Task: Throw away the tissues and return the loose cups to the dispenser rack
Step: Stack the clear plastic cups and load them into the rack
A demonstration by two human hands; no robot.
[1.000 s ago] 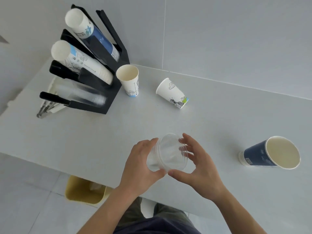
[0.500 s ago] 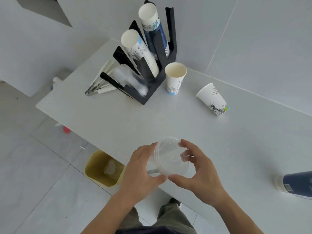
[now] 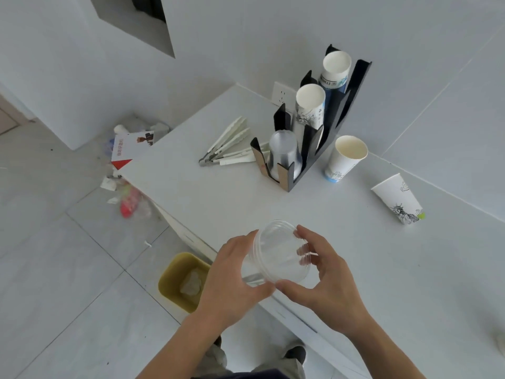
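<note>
Left hand (image 3: 235, 272) wraps the body of a clear plastic cup (image 3: 276, 255); right hand (image 3: 319, 272) pinches its rim, above the surface's (image 3: 218, 198) near edge. The cup is probably light, thin-walled, slippery and easily crushed, so hold at the stiffer rim. The dispenser rack (image 3: 322, 127) stands at the far edge, two paper cups (image 3: 345, 159) beside it.

Both bare forearms reach forward from the bottom edge and converge. The left hand (image 3: 232, 274) curls round the side of a clear plastic cup (image 3: 276, 255), thumb underneath. The right hand (image 3: 325, 274) holds its rim, fingers arched over the top, thumb (image 3: 289, 287) pressed below
</note>
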